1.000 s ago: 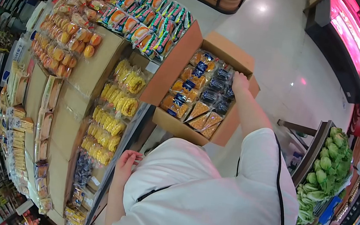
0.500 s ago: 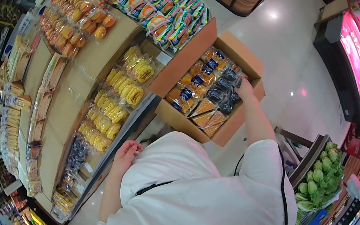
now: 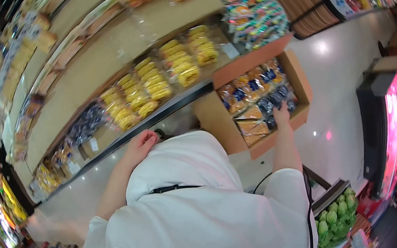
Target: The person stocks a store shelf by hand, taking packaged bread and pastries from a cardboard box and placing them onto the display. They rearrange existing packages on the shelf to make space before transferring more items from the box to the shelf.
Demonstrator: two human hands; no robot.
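Note:
An open cardboard carton stands ahead of me, packed with wrapped snacks. Inside are golden bread packs with blue labels, dark plastic packets and clear-wrapped waffle-like pieces. My right hand reaches in over the right side, its fingers closed on a dark packet among the others; the fingertips are partly blurred. Close to my belly, my left hand is loosely curled with nothing visible in it, near the edge of the display shelf.
Yellow packaged snacks line the lower shelf on my left, with dark packets farther down. Colourful packs lie at the shelf's far end. A pink-lit display case and green vegetables are on the right.
The view has turned, so the carton and shelf appear shifted to the right. My right hand has moved from the carton's right edge slightly inward onto the dark packets. My left hand stays near my belly.

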